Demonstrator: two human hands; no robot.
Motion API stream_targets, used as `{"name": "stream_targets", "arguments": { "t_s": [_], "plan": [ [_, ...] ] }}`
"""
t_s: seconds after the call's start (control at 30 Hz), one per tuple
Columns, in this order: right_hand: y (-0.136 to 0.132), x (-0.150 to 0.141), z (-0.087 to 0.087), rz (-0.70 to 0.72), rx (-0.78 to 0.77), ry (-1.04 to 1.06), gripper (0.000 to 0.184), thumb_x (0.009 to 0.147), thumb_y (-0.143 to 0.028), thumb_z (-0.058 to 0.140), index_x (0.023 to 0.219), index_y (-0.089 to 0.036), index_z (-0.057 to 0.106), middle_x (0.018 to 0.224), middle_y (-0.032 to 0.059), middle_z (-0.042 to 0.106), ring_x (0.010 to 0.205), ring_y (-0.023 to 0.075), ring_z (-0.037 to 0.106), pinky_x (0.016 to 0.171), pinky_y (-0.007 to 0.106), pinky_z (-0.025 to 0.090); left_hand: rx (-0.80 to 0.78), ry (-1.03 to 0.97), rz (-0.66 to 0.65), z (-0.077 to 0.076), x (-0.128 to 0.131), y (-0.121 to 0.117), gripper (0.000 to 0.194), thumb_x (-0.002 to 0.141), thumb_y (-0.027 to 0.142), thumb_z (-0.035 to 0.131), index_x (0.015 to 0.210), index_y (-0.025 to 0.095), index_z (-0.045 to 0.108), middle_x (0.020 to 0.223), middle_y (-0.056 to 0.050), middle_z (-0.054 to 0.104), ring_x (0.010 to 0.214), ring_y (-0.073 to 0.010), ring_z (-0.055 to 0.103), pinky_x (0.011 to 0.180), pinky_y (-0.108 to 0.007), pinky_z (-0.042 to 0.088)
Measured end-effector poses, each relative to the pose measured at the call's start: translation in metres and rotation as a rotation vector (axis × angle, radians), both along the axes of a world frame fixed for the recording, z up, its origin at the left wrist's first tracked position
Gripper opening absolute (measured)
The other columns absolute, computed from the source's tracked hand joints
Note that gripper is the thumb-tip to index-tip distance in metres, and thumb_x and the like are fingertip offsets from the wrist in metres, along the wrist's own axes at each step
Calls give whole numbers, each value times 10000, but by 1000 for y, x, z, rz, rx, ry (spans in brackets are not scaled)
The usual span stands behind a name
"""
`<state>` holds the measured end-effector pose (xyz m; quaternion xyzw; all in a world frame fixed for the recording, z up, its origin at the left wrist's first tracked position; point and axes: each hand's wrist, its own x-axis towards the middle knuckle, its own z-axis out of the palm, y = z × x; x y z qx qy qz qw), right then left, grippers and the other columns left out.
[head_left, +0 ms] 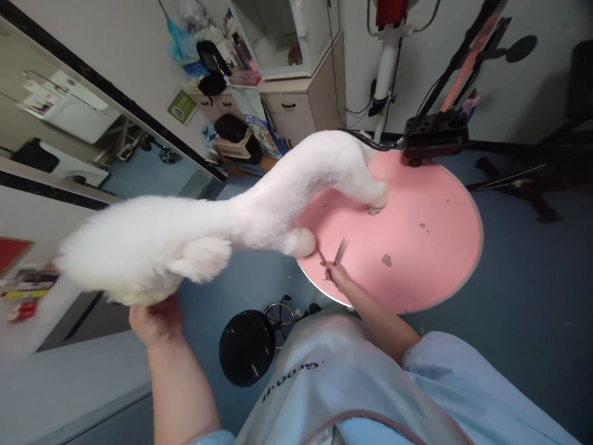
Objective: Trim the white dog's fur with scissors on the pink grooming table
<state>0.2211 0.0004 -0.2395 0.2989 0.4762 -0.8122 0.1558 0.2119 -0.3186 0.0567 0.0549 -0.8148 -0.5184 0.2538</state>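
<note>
A white fluffy dog stretches from the round pink grooming table out to the left, hind paws on the table and front part lifted off it. My left hand is under the dog's front end, fingers hidden in the fur, holding it up. My right hand is closed on a pair of scissors at the table's near edge, blades open, next to a raised paw.
A black stool stands on the blue floor below the table. A black grooming arm clamp and cable sit at the table's far edge. Cabinets, bags and a pet carrier line the far wall. Small hair clumps lie on the table.
</note>
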Motion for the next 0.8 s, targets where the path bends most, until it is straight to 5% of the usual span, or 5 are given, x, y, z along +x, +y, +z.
{"name": "stream_targets", "arguments": {
  "t_s": [0.23,0.4,0.5,0.63,0.8],
  "plan": [
    [-12,28,2,-30,304,-71,414,777,-493,499,923,-136,648,484,-23,499,446,126,476,498,236,406,308,103,-28,-7,-4,-9,430,790,295,583,1217,246,556,1378,32,515,1362,-265,387,957,-448,548],
    [46,52,15,106,726,-114,367,834,-465,459,784,-148,637,718,128,662,787,239,650,684,293,446,483,168,-9,-15,-9,-9,145,746,181,651,873,126,608,1055,53,683,1133,-194,598,710,-305,530],
    [78,55,32,348,1015,-141,341,829,-443,504,711,-143,615,848,207,680,948,298,643,802,354,444,521,272,6,-23,-14,-11,260,671,191,708,613,64,489,740,48,653,813,-96,647,677,-260,511],
    [47,52,55,401,781,-47,196,781,-338,565,757,-146,594,823,143,688,841,229,659,717,289,476,559,302,40,-30,-18,-14,407,569,265,767,523,87,404,470,59,442,513,-29,480,567,-203,473],
    [-72,30,80,266,315,128,186,702,-301,621,807,-153,579,756,50,669,731,166,640,631,234,476,574,250,20,-31,-19,-18,318,503,280,763,601,95,523,543,19,508,538,-60,491,520,-198,432]
  ]
}}
